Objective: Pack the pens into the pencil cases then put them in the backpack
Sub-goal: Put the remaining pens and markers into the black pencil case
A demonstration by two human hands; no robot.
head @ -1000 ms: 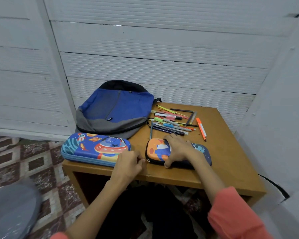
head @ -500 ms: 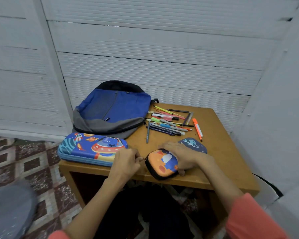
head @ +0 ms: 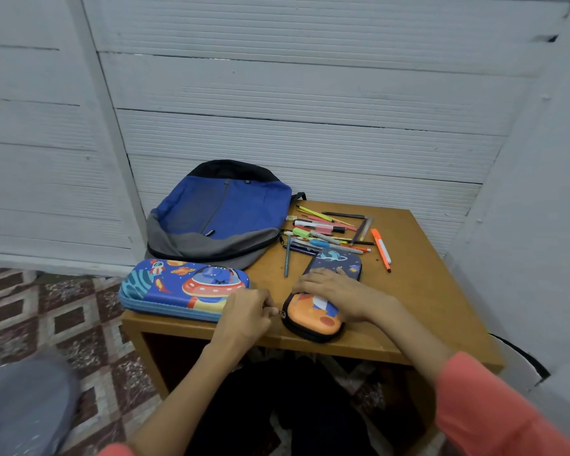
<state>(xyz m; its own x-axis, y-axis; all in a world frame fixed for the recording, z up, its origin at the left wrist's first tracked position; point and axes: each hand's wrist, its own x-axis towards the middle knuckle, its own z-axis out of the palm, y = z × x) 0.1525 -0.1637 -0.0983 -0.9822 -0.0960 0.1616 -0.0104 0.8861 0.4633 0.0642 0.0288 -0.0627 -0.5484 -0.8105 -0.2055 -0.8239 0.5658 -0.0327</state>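
Observation:
A dark space-print pencil case (head: 316, 315) lies lengthwise on the wooden table (head: 418, 301), its orange end at the front edge. My right hand (head: 334, 291) rests flat across its middle. My left hand (head: 247, 315) pinches the zipper pull (head: 281, 312) at the case's near left corner. A bigger blue UFO pencil case (head: 178, 287) lies zipped at the front left. Several pens and markers (head: 326, 233) lie in a loose pile behind the small case. A blue and grey backpack (head: 218, 215) lies flat at the back left.
An orange marker (head: 380, 248) lies apart to the right of the pile, and a grey-blue pencil (head: 287, 258) lies left of it. White ribbed wall panels close in behind and at the right. Patterned floor tiles show at the left, past the table's edge.
The small case has turned from lying crosswise to lying lengthwise, its orange end toward me. My left hand moved to its corner and took the zipper pull. The right hand stayed on top.

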